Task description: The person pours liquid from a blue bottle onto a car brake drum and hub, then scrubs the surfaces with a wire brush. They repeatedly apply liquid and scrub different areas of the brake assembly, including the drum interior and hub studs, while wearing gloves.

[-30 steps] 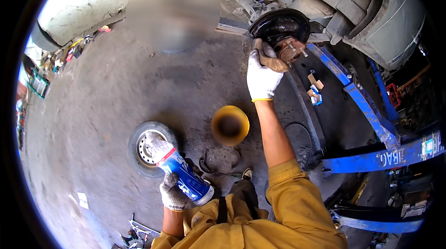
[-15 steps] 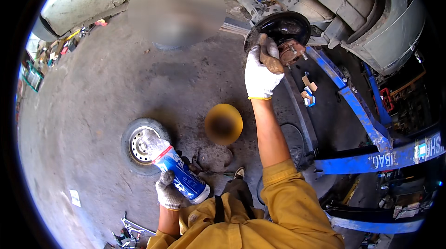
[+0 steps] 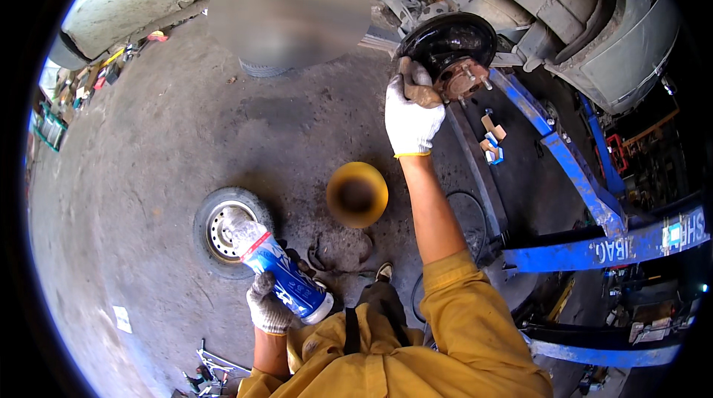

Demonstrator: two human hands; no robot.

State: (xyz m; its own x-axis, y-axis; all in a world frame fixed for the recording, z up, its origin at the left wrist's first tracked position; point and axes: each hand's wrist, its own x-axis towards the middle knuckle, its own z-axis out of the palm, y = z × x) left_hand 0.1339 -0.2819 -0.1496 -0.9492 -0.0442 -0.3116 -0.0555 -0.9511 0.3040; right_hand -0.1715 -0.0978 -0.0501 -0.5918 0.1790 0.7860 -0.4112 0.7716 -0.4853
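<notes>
My left hand [image 3: 269, 304], in a dirty knitted glove, is closed round a large plastic bottle [image 3: 286, 279] with a blue and white label. The bottle tilts, its clear end [image 3: 242, 227] up and left over a wheel. Reaching far forward, my right hand [image 3: 412, 117] wears a white glove and grips a brown bent piece [image 3: 421, 93]; whether it is cloth or something stiff I cannot tell. That hand is at the left edge of a black brake backing plate [image 3: 453, 33], beside a rusty wheel hub [image 3: 464, 80] with studs.
A wheel with tyre [image 3: 232, 231] lies on the floor at left, near a yellow round container [image 3: 357, 194]. Blue lift arms [image 3: 587, 183] stand at right under the raised car [image 3: 616, 64]. Small opened boxes [image 3: 492, 138] and a hose [image 3: 483, 212] lie near them. Tools [image 3: 212, 364] lie lower left.
My right hand has drawn slightly left with the brown piece, away from the backing plate's face and hub. My left hand still holds the bottle, almost unmoved.
</notes>
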